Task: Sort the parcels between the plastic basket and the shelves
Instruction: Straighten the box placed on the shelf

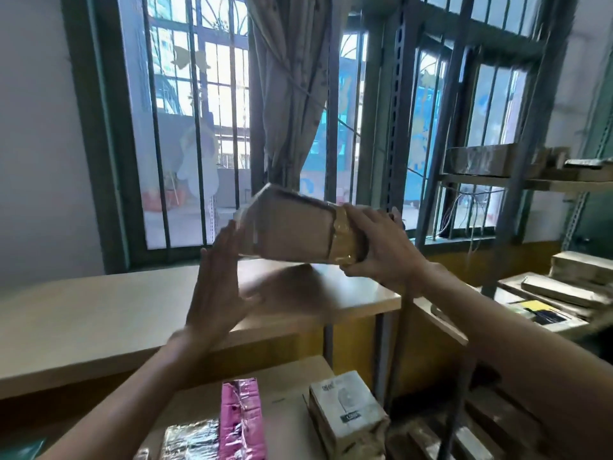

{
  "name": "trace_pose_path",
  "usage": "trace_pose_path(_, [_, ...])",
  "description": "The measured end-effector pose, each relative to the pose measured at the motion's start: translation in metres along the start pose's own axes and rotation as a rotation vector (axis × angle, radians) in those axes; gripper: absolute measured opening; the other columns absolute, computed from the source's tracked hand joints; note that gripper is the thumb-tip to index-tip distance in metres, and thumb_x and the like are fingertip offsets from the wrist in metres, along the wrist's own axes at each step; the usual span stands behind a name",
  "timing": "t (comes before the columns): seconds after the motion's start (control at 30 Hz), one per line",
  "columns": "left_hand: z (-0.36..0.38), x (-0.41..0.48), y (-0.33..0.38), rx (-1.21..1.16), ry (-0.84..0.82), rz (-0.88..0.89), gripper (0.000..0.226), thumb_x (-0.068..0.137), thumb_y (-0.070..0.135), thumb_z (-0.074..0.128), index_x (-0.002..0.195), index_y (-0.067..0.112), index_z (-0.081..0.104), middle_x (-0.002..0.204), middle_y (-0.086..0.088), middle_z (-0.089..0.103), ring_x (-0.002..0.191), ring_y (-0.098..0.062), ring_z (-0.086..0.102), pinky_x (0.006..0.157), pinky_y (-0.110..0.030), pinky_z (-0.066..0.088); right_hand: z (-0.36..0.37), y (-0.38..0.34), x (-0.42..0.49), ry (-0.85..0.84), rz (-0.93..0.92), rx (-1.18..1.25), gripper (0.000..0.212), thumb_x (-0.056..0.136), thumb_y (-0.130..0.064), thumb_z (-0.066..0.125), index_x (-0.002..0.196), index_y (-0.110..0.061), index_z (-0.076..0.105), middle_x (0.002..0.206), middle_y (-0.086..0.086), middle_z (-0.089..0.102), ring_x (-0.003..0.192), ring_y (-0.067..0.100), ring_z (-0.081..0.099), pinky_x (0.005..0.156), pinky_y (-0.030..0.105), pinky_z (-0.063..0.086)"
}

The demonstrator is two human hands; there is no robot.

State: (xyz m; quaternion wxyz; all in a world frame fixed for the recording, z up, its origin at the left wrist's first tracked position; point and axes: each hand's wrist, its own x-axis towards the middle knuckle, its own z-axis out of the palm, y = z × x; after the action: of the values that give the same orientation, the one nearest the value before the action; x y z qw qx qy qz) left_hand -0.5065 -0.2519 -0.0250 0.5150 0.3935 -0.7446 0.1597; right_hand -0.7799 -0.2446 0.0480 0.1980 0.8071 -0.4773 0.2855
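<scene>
Head view. A brown parcel [292,227] is held in the air above the far edge of a table [99,310], in front of a barred window [199,127] and a tied curtain [292,94]. Its taped right end is gripped by the right hand [381,247], fingers curled over the top and thumb underneath; that end is mostly covered by the hand. The left hand [219,280] is raised flat, fingers straight and together, just beside the parcel's left end; motion blur leaves it unclear whether the fingertips touch it. The parcel's outline is smeared and no label can be read. To the right, shelves [517,184] carrying flat parcels [564,290] are cut off by the frame edge. Below, a pink parcel [242,423], a silver parcel [192,439] and a small box [348,413] lie on a lower surface, partly cropped at the bottom.
</scene>
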Motion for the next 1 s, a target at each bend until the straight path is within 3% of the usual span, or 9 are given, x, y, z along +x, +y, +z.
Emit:
trace_pose_path(0.07, [-0.002, 0.001, -0.012, 0.048, -0.098, -0.056, 0.111, 0.057, 0.049, 0.078, 0.145, 0.015, 0.020, 0.153, -0.001, 0.018, 0.140, -0.021, 0.020, 0.102, -0.064, 0.032, -0.021, -0.009, 0.012, 0.108, 0.020, 0.077, 0.100, 0.061, -0.056, 0.069, 0.145, -0.020, 0.028, 0.137, 0.006, 0.046, 0.122, 0.025, 0.043, 0.102, 0.042, 0.029])
trace_pose_path(0.17, [0.002, 0.004, -0.018, 0.062, -0.147, -0.088, 0.115, 0.055, 0.054, 0.076, 0.146, 0.024, 0.011, 0.154, 0.000, 0.015, 0.141, -0.023, 0.017, 0.103, -0.065, 0.030, -0.049, -0.018, 0.030, 0.232, 0.051, 0.224, 0.093, 0.065, -0.048, 0.069, 0.146, -0.025, 0.029, 0.132, 0.002, 0.053, 0.118, 0.021, 0.050, 0.101, 0.043, 0.040])
trace_pose_path(0.33, [0.006, 0.005, -0.028, -0.059, -0.006, -0.280, 0.119, 0.052, 0.059, 0.071, 0.144, 0.027, 0.004, 0.156, 0.000, -0.005, 0.144, -0.020, -0.002, 0.114, -0.052, 0.019, -0.070, -0.035, 0.046, 0.331, 0.088, 0.732, 0.084, 0.073, -0.032, 0.066, 0.145, -0.040, 0.023, 0.129, -0.014, 0.054, 0.101, -0.001, 0.058, 0.081, 0.012, 0.052])
trace_pose_path(0.47, [0.006, 0.000, -0.036, -0.104, 0.103, -0.396, 0.121, 0.050, 0.059, 0.074, 0.142, 0.034, -0.001, 0.157, 0.000, -0.005, 0.142, -0.016, 0.000, 0.111, -0.048, 0.025, -0.051, -0.032, 0.043, 0.318, 0.189, 0.956, 0.070, 0.084, -0.023, 0.064, 0.142, -0.042, 0.030, 0.117, -0.017, 0.058, 0.092, 0.003, 0.062, 0.074, 0.015, 0.053])
trace_pose_path(0.6, [-0.006, 0.014, -0.041, -0.111, 0.197, -0.349, 0.117, 0.051, 0.055, 0.076, 0.144, 0.026, 0.011, 0.154, -0.001, 0.007, 0.138, -0.020, 0.020, 0.103, -0.043, 0.037, -0.038, -0.020, 0.052, 0.297, 0.352, 1.086, 0.046, 0.089, -0.034, 0.058, 0.133, -0.038, 0.046, 0.118, -0.008, 0.062, 0.097, 0.017, 0.064, 0.077, 0.032, 0.056])
trace_pose_path(0.67, [-0.016, 0.016, -0.047, -0.055, 0.217, -0.349, 0.115, 0.050, 0.052, 0.077, 0.143, 0.020, 0.017, 0.152, -0.010, 0.013, 0.134, -0.027, 0.029, 0.100, -0.046, 0.042, -0.031, -0.017, 0.053, 0.277, 0.422, 1.170, 0.029, 0.087, -0.041, 0.059, 0.116, -0.039, 0.057, 0.104, -0.011, 0.068, 0.089, 0.017, 0.068, 0.065, 0.028, 0.056])
trace_pose_path(0.77, [-0.033, 0.011, -0.056, 0.004, 0.190, -0.387, 0.120, 0.047, 0.047, 0.083, 0.142, 0.034, 0.011, 0.150, -0.010, 0.014, 0.131, -0.030, 0.033, 0.099, -0.045, 0.042, -0.018, -0.015, 0.049, 0.241, 0.486, 1.299, 0.019, 0.081, -0.043, 0.062, 0.098, -0.035, 0.064, 0.084, -0.012, 0.074, 0.070, 0.011, 0.071, 0.049, 0.021, 0.053])
trace_pose_path(0.93, [-0.055, -0.004, -0.056, 0.060, 0.130, -0.419, 0.116, 0.049, 0.044, 0.084, 0.138, 0.043, 0.010, 0.146, -0.010, 0.019, 0.130, -0.030, 0.034, 0.100, -0.046, 0.041, -0.005, -0.021, 0.045, 0.222, 0.531, 1.227, 0.014, 0.087, -0.048, 0.056, 0.092, -0.037, 0.063, 0.093, -0.012, 0.070, 0.082, 0.015, 0.068, 0.062, 0.028, 0.053])
trace_pose_path(1.0, [-0.065, -0.010, -0.050, 0.064, 0.114, -0.437, 0.112, 0.050, 0.047, 0.079, 0.141, 0.038, 0.015, 0.145, -0.011, 0.021, 0.130, -0.031, 0.034, 0.101, -0.047, 0.041, -0.001, -0.028, 0.043, 0.249, 0.544, 1.196, 0.017, 0.087, -0.050, 0.054, 0.092, -0.035, 0.061, 0.090, -0.017, 0.066, 0.081, 0.010, 0.065, 0.056, 0.024, 0.052])
